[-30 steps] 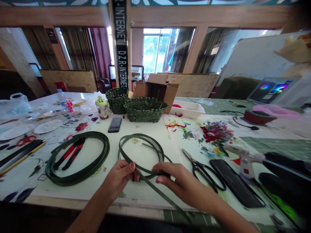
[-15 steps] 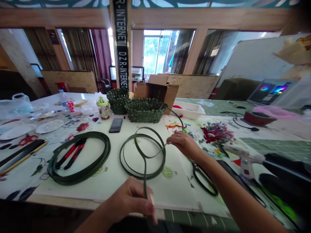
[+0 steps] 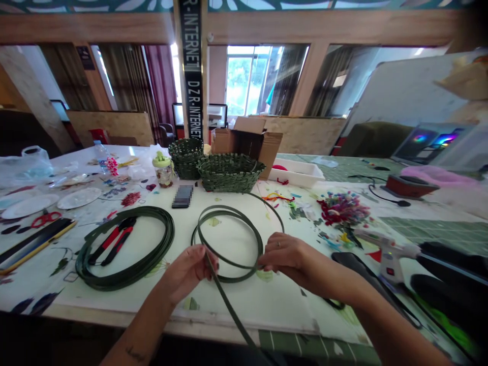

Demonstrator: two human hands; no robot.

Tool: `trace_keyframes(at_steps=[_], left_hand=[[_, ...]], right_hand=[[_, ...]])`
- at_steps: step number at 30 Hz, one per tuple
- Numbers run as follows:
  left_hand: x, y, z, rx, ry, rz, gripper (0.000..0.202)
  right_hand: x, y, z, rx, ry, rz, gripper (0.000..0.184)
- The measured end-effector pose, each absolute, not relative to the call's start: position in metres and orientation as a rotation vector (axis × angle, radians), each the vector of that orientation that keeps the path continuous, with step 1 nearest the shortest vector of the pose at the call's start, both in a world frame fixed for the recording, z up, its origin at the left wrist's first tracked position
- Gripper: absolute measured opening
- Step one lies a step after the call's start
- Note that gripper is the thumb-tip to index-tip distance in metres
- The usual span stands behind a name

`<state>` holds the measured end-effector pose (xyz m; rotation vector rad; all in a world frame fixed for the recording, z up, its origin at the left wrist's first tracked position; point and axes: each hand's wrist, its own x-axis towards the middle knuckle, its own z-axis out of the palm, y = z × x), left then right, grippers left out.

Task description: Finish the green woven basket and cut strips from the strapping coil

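A long dark green flat weaving strip (image 3: 231, 305) lies in loose loops on the white table cover. My left hand (image 3: 190, 272) pinches it at the left of the loops, and a tail runs from there down past the table's front edge. At the right side of the loops, my right hand (image 3: 284, 256) has its fingers closed on the strip. One free curve of it arcs behind that hand toward the baskets. Left of my hands lies a thicker coil of green strips (image 3: 168, 239), with red-and-black pliers (image 3: 110, 241) inside it.
Two green woven baskets (image 3: 231, 173) stand behind the loops, before a cardboard box (image 3: 271, 152). A phone (image 3: 182, 197) lies near them. On the right are a glue gun (image 3: 389, 254), a black case and a bunch of colourful stems (image 3: 343, 208).
My left hand has moved up and forward along the strip to the loops. My right hand has come down and nearer. The loops lie closer together, and a long tail now hangs toward me.
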<state>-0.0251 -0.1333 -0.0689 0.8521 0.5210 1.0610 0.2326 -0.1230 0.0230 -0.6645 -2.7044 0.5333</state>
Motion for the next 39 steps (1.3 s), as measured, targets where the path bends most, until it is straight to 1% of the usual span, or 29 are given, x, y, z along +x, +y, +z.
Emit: trace_keyframes(at_steps=[3,7,11,13,16,18,20,23,26,29,31,33,35,37,39], left_hand=[[-0.031,-0.134,-0.066,0.828,0.518,1.145,0.027],[-0.031,-0.137,-0.063,0.804,0.458,1.107,0.028],[-0.024,-0.142,-0.059,0.904,0.533,1.125,0.028],[-0.019,-0.147,-0.058,0.999,0.568,1.082,0.029],[-0.013,-0.153,-0.056,1.051,0.576,1.033,0.03],[-0.01,-0.158,-0.054,1.063,0.584,1.024,0.029],[-0.008,-0.164,-0.05,1.068,0.586,1.011,0.028],[-0.009,-0.175,-0.043,1.013,0.498,0.983,0.029],[-0.014,-0.182,-0.039,0.997,0.395,0.988,0.033],[-0.015,-0.178,-0.042,1.072,0.504,0.863,0.029],[-0.012,-0.169,-0.049,1.148,0.609,0.725,0.026],[-0.009,-0.157,-0.058,1.188,0.666,0.684,0.027],[-0.009,-0.146,-0.065,1.139,0.68,0.758,0.025],[-0.015,-0.138,-0.07,1.025,0.673,0.864,0.022],[-0.023,-0.132,-0.072,0.92,0.651,0.957,0.022]], right_hand=[[0.23,-0.134,0.04,-0.675,-2.775,0.556,0.029],[0.221,-0.147,0.046,-0.696,-2.829,0.649,0.027],[0.206,-0.164,0.033,-0.988,-2.731,0.8,0.017],[0.195,-0.173,0.024,-1.119,-2.605,0.87,0.021],[0.181,-0.177,0.012,-1.106,-2.469,0.956,0.019],[0.178,-0.171,0.004,-1.016,-2.475,0.877,0.024],[0.182,-0.156,-0.007,-0.871,-2.532,0.693,0.028],[0.202,-0.121,-0.026,-0.71,-2.545,0.403,0.026],[0.227,-0.085,-0.043,-0.924,-2.413,0.18,0.026],[0.24,-0.063,-0.048,-1.026,-2.37,0.059,0.027],[0.238,-0.062,-0.044,-0.954,-2.422,0.013,0.027],[0.23,-0.07,-0.038,-0.855,-2.508,-0.002,0.026],[0.222,-0.082,-0.032,-0.761,-2.586,0.06,0.026],[0.218,-0.095,-0.028,-0.694,-2.609,0.184,0.027],[0.218,-0.107,-0.025,-0.659,-2.593,0.316,0.028]])
